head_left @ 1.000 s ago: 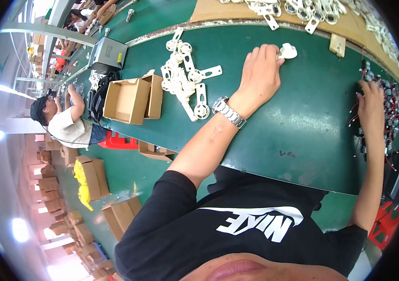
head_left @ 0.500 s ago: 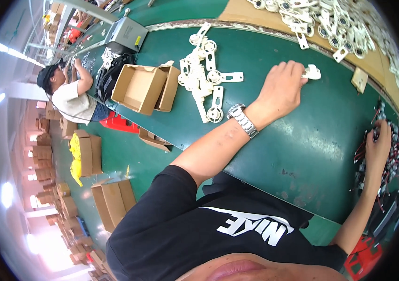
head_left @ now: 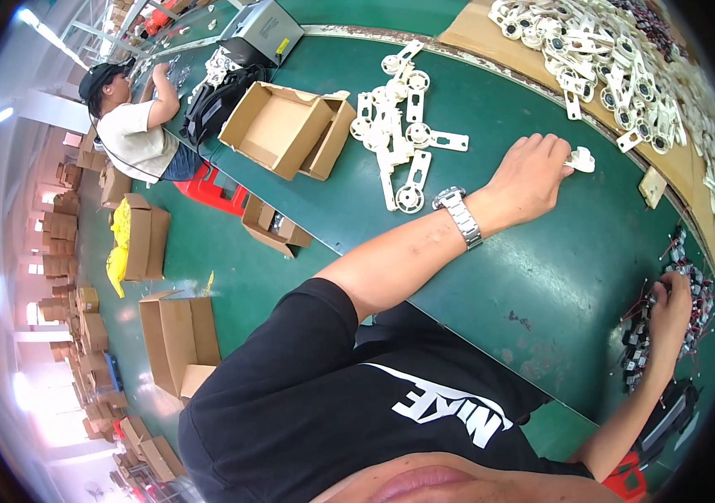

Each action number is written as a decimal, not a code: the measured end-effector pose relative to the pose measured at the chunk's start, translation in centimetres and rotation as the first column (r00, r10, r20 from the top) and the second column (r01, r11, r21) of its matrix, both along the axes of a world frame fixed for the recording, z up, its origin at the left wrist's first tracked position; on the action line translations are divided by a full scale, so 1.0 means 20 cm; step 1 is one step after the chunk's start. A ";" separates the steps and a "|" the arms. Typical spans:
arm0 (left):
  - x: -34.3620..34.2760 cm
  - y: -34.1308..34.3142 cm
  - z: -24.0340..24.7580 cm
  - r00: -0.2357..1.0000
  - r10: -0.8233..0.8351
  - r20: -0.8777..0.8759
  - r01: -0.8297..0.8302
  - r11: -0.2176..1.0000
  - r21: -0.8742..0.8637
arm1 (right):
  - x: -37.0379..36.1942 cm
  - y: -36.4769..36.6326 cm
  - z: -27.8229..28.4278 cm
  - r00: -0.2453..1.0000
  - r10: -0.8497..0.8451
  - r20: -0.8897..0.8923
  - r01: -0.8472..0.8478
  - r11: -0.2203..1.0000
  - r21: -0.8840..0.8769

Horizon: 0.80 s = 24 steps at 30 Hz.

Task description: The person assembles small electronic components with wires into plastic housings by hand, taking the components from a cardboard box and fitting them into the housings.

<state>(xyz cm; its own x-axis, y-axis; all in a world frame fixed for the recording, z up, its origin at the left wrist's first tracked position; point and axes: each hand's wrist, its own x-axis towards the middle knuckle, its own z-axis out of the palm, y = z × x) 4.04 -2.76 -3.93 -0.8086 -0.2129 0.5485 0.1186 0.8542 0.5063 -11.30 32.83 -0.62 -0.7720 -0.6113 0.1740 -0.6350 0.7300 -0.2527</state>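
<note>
My left hand [head_left: 527,186], wearing a metal-band watch, is closed on a small white plastic part [head_left: 580,159] that sticks out past the fingertips above the green table. At the far right, my right hand [head_left: 670,308] is curled over a pile of small motors [head_left: 636,352] with thin red and dark wires. Its fingertips are bent in among them, and whatever they grip is hidden. Left of my left hand lies a loose cluster of white plastic arms with round ring ends [head_left: 395,138], some overlapping.
A large heap of similar white parts [head_left: 617,71] covers cardboard at the back right. A small wooden block [head_left: 652,187] sits at its edge. Open cardboard boxes [head_left: 278,130] stand at the table's left, beside a black bag [head_left: 215,105]. A person [head_left: 135,117] works farther left.
The whole view has shifted slightly. My left hand still holds the white part. My right hand has moved nearer along the motor pile, and its fingers are more curled.
</note>
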 end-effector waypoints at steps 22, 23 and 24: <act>-0.02 0.00 -0.05 0.996 -0.005 -0.092 0.005 1.000 0.006 | 0.26 -0.67 -0.12 0.881 0.155 0.447 0.070 0.892 -0.446; -0.02 0.00 -0.05 0.997 -0.003 -0.081 0.003 1.000 0.009 | 0.25 -0.66 -0.15 0.878 0.168 0.449 0.063 0.887 -0.457; -0.02 0.00 -0.05 0.997 -0.013 -0.076 0.011 1.000 -0.019 | 0.24 -0.63 -0.16 0.858 0.157 0.489 0.094 0.888 -0.450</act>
